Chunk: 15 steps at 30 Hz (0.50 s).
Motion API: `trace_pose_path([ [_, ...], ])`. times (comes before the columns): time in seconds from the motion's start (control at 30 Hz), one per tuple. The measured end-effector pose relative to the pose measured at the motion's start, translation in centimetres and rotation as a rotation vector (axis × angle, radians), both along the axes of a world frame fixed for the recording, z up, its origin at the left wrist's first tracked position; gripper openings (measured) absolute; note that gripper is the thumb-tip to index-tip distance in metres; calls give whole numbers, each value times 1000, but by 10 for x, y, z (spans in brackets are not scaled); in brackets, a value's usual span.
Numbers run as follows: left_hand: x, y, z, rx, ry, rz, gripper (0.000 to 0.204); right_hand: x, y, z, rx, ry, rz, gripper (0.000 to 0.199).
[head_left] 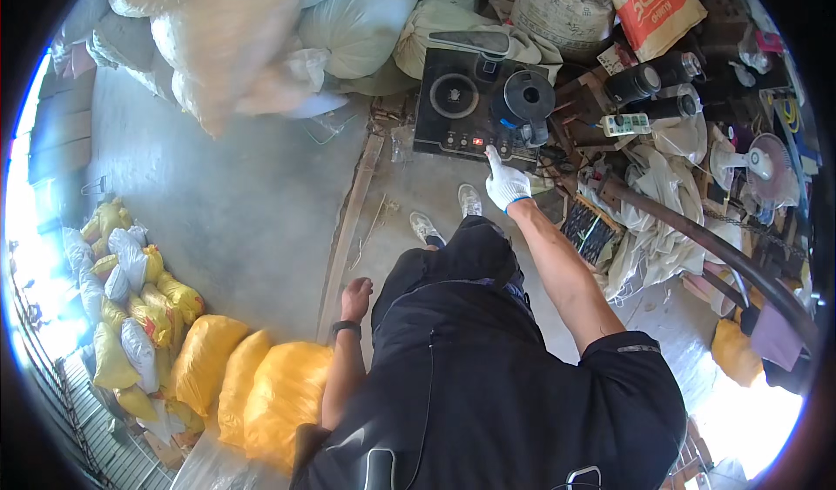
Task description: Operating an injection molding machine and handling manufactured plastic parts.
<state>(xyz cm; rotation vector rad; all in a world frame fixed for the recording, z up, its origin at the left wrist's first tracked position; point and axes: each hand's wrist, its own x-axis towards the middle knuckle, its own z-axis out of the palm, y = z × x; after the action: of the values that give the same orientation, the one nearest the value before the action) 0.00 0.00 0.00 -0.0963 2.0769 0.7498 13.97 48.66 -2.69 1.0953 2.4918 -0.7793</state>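
My right hand [507, 182], in a white knitted glove with a blue cuff, reaches forward to a black double-burner cooktop [427, 129]. Its index finger is stretched out at the front control panel, beside a lit red display [478, 142]; the other fingers look folded, with nothing held. On the right burner sits a dark kettle [514, 98], its handle turned toward me. The left burner ring [454, 96] is bare. My left hand [355, 299], ungloved with a dark band at the wrist, hangs beside my left leg, loosely open and holding nothing.
Large stuffed sacks [357, 33] are piled behind the cooktop. Yellow bags [287, 394] lie at lower left. To the right stand dark jars [633, 83], a power strip [625, 124], a fan [766, 166] and a long curved metal bar [697, 233]. A strip [353, 203] runs along the floor.
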Motion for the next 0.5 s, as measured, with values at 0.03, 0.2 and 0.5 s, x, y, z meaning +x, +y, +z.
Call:
trace_pose_path([
  [0.03, 0, 2, 1, -8, 13, -13, 38, 0, 0, 2, 5, -3, 7, 76],
  [0.2, -9, 16, -5, -2, 50, -9, 38, -7, 8, 3, 29, 59, 10, 74],
  [0.5, -3, 15, 1, 13, 39, -39, 37, 23, 8, -4, 141, 76, -22, 73],
])
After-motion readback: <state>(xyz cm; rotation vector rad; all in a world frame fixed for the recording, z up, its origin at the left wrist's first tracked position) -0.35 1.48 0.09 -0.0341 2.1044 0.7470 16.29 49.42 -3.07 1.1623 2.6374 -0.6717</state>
